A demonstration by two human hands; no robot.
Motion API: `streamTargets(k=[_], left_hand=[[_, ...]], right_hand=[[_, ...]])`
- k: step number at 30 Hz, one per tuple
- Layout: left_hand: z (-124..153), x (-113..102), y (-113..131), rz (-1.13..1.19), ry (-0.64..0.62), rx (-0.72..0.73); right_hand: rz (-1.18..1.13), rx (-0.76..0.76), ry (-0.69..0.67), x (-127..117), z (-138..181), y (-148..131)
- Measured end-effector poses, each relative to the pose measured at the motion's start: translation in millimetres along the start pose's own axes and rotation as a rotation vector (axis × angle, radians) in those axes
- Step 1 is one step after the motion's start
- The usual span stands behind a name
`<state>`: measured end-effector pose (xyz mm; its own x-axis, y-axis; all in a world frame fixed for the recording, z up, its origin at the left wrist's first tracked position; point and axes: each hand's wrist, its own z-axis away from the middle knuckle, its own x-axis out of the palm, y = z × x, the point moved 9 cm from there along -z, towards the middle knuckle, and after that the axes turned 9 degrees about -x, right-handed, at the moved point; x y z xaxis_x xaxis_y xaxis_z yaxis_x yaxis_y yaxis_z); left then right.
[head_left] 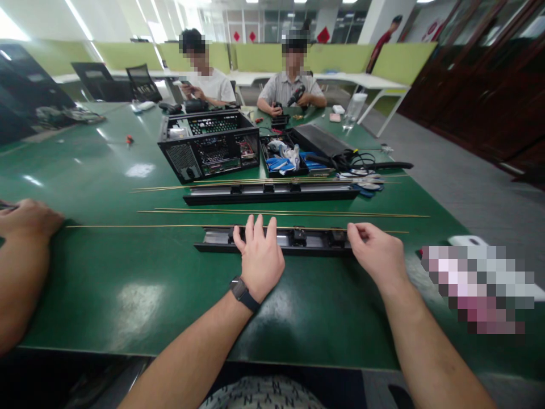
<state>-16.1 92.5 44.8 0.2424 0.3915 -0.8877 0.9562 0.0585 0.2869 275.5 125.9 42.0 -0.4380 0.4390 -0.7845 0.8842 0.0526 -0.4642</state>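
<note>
A black rail point(298, 238) lies across the green table point(128, 284) just in front of me. My left hand point(259, 255), with a dark watch on its wrist, rests flat on the rail's left half, fingers stretched out. At the rail's right end my right hand point(374, 253) is curled, its fingertips pinching a thin brass rod point(170, 226) that runs along the rail's far side. Two more brass rods point(298, 213) lie parallel just beyond.
A second black rail point(272, 194) lies farther off, behind it an open computer case point(208, 145) and a black tray point(283, 156) with blue-white gloves. Another person's hand point(29, 218) rests at the left. Two people sit across the table. A blurred object point(477, 284) lies right.
</note>
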Motion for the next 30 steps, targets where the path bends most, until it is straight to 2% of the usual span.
streamTargets(k=[30], left_hand=[[1.3, 1.3, 4.4, 0.003, 0.012, 0.019]], right_hand=[[-0.01, -0.027, 0.007, 1.9, 0.5, 0.1]])
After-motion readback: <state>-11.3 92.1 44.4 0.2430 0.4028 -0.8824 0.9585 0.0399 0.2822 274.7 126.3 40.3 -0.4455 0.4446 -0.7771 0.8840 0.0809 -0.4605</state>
